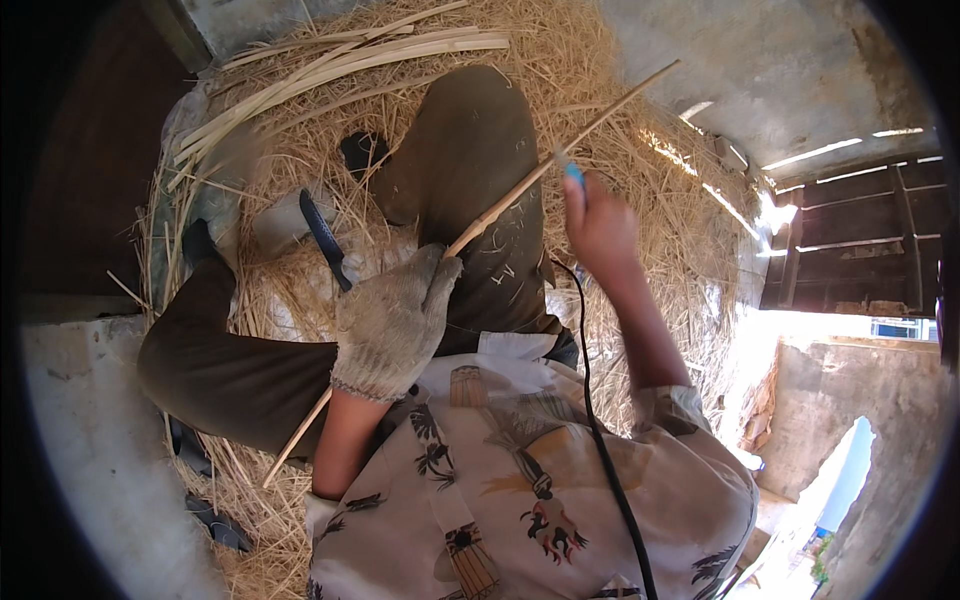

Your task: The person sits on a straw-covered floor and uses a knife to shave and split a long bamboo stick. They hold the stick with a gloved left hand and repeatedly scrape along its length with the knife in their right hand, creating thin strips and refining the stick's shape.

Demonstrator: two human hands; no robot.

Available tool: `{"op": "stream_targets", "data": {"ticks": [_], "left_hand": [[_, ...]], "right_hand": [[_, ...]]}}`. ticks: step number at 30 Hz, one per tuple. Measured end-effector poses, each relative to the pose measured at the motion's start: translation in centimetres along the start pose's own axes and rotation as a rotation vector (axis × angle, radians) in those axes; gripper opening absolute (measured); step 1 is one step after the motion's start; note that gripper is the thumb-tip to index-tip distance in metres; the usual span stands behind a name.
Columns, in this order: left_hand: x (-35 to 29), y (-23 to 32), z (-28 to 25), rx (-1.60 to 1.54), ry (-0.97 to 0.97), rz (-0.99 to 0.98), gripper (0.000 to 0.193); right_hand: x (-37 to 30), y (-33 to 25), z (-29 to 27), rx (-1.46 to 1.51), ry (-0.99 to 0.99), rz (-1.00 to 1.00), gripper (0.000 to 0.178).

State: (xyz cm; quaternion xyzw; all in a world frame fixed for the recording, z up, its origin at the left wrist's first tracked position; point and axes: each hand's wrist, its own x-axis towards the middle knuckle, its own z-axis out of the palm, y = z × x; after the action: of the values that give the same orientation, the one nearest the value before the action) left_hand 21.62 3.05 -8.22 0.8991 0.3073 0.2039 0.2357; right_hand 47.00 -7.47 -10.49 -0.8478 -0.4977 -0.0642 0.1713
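"What bounds the place on your left?"

"A grey wall (110, 440), with a dark panel (100, 170) above it. Loose straw-like shavings (640, 180) cover the ground from there across to the far side."

"And nearer your hands?"

"Long pale strips (450, 42) lie at the upper left, past my feet. A dark knife-like tool (322, 236) lies on the shavings just left of my gloved left hand (393, 320), close enough to crowd that side. That hand is closed around a thin cane (500, 208), which slants from below my left forearm, over my raised knee (480, 130), to a free tip at the upper right."

"Your right?"

"My bare right hand (600, 230) is wrapped around a small blue-handled tool (573, 175), blurred, right by the cane; I can't tell whether they touch. A black cable (595, 430) runs down my shirt (540, 480), between my arms. Beyond that elbow there's open room over the shavings, up to the wooden slats (860, 240) and a bright gap."
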Motion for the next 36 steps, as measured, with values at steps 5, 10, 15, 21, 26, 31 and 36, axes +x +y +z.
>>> {"op": "stream_targets", "data": {"ticks": [5,10,15,21,26,31,36], "left_hand": [[0.0,-0.2,0.5,0.001,0.068,0.08,0.033],[0.6,1.5,-0.7,-0.061,-0.085,-0.135,0.036],[0.5,1.2,-0.8,-0.063,-0.081,-0.145,0.037],[0.0,0.3,0.1,-0.037,-0.048,-0.049,0.036],[0.3,1.4,-0.5,-0.06,-0.047,-0.123,0.036],[0.0,1.0,0.5,-0.084,0.008,-0.092,0.034],[0.2,1.7,-0.6,0.054,-0.057,-0.083,0.034]], "right_hand": [[1.8,1.1,-0.3,-0.011,-0.025,0.15,0.049],[4.5,4.1,0.2,0.002,0.081,0.251,0.053],[6.4,5.4,-1.2,-0.045,0.019,0.197,0.06],[3.3,3.6,-0.6,-0.011,-0.036,0.035,0.06],[6.9,7.9,-1.4,0.022,0.027,0.174,0.059],[8.4,8.6,-1.3,0.022,0.026,0.203,0.064],[11.6,13.3,-0.5,0.043,0.035,0.36,0.072]]}}
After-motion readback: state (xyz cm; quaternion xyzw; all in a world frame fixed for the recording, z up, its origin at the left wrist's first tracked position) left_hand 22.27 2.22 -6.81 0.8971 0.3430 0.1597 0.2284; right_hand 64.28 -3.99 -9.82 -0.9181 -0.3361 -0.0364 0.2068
